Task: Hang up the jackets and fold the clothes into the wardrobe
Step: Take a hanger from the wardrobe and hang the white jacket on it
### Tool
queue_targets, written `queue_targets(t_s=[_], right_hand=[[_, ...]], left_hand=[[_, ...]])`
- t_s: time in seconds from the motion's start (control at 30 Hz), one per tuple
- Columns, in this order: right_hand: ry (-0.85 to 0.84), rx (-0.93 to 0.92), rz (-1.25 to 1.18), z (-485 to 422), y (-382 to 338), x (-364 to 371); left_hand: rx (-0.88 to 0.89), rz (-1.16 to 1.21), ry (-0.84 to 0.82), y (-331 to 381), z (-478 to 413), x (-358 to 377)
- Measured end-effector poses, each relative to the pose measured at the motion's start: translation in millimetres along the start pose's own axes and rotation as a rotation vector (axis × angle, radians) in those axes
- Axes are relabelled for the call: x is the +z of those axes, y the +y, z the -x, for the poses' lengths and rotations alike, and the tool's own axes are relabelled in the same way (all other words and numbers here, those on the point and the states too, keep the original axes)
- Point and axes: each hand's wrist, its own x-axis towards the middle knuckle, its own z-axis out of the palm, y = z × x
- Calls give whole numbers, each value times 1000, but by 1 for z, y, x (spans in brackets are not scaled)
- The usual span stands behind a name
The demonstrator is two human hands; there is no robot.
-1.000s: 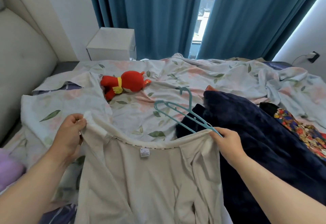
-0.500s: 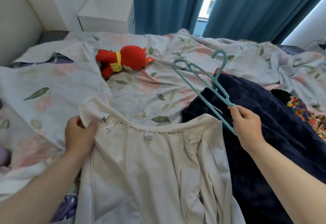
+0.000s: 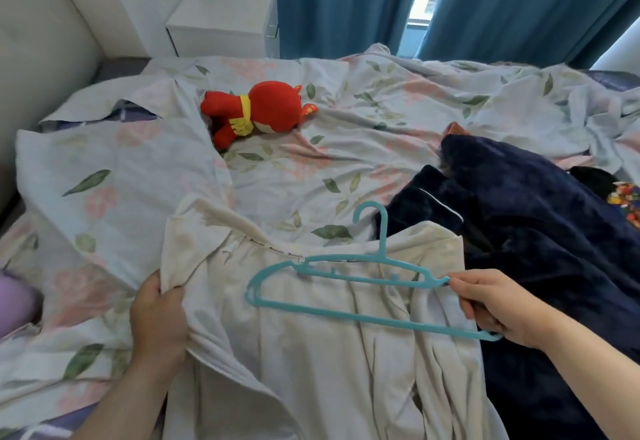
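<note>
On the bed (image 3: 346, 149), fingers of our left hand (image 3: 156, 318) pinch the cream jacket (image 3: 311, 370); our right hand (image 3: 495, 304) grips the teal hanger (image 3: 346, 315).

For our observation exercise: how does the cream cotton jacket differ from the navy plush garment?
The cream cotton jacket is spread flat; the navy plush garment lies heaped. The left hand grips the jacket and the right hand holds a turquoise plastic hanger over it; the navy garment lies unheld. Both lie on the floral sheet.
</note>
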Motion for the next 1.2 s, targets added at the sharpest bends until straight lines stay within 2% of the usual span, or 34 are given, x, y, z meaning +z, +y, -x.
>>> queue_targets(t_s=[0.1, 0.23, 0.33, 0.47, 0.53, 0.6, 0.67, 0.73, 0.83, 0.93, 1.07, 1.2], right_hand=[[-70, 35, -7, -15, 5, 19], [-140, 52, -15, -44, 11, 50], [-155, 20, 51, -61, 14, 73], [84, -150, 302, -73, 18, 92], [217, -227, 360, -64, 23, 93], [404, -273, 351, -46, 30, 83], [558, -246, 304, -32, 39, 67], [545, -131, 291, -25, 50, 56], [454, -17, 390, -28, 60, 59], [520, -22, 433, -38, 53, 66], [767, -83, 482, -49, 29, 70], [885, 36, 569, -54, 31, 53]], left_hand=[[71, -20, -61, 13, 27, -10], [189, -84, -283, 33, 72, 0], [197, -169, -455, 27, 86, 29], [187, -446, -693, -4, 81, 69], [289, -630, -782, -18, 79, 82], [482, -843, -828, -34, 78, 91], [680, -1014, -850, -50, 77, 97], [817, -1115, -875, -68, 72, 101], [975, -1086, -790, -85, 64, 103], [1119, -1032, -675, -89, 63, 100], [1036, -1038, -735, -93, 58, 96], [1016, -1016, -761, -100, 53, 92]])
